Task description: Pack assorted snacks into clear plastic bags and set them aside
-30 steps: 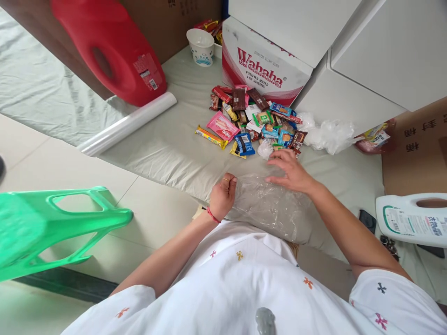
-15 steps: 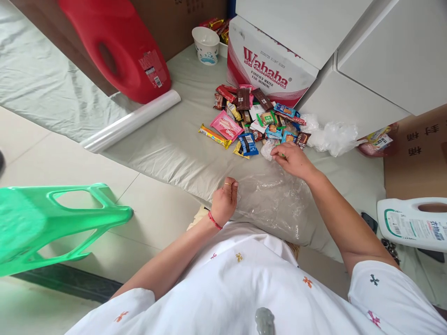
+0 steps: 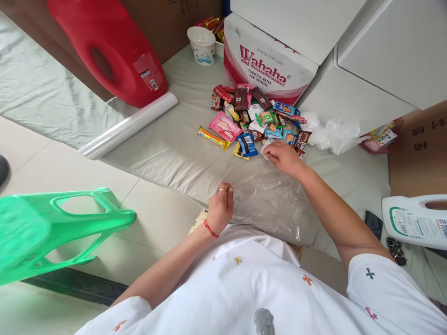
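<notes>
While the left hand (image 3: 220, 210) pinches a clear bag (image 3: 274, 204), the right hand (image 3: 284, 157), grip unclear, touches snacks (image 3: 249, 122) by the Wahaha box (image 3: 266, 73).

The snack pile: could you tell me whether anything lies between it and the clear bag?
Nothing visible does. The right hand touches the near edge of the snack pile, and only bare sheet separates it from the clear bag the left hand pinches.

Red jug (image 3: 115, 51), green stool (image 3: 52, 228) and Wahaha box (image 3: 265, 70).
</notes>
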Demonstrator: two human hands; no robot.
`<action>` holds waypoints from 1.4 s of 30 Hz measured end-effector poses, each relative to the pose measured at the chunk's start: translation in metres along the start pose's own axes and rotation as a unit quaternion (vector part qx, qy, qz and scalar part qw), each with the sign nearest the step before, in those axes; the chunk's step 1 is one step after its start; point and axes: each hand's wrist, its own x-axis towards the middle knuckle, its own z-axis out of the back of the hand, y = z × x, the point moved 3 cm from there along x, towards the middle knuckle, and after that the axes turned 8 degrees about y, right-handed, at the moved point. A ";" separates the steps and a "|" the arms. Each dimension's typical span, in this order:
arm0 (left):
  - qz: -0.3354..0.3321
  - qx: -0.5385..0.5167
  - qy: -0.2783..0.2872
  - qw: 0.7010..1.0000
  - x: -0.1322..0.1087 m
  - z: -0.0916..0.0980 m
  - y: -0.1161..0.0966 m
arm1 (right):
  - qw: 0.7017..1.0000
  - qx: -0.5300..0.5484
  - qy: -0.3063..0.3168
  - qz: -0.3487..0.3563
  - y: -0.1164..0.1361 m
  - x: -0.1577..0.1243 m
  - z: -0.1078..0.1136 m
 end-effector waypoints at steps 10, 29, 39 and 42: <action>0.019 0.016 -0.063 0.998 -0.007 0.012 0.010 | 0.987 -0.032 0.103 0.118 0.055 0.001 -0.009; -0.342 0.236 -0.195 0.889 -0.027 0.048 -0.097 | 0.977 -0.103 0.166 0.092 0.081 0.075 0.009; -0.183 0.340 0.033 0.922 0.043 -0.013 -0.017 | 0.999 -0.020 0.012 0.032 0.053 0.092 0.022; -0.125 0.343 0.033 0.930 0.041 -0.007 -0.004 | 0.984 -0.046 0.001 -0.169 0.034 0.090 0.021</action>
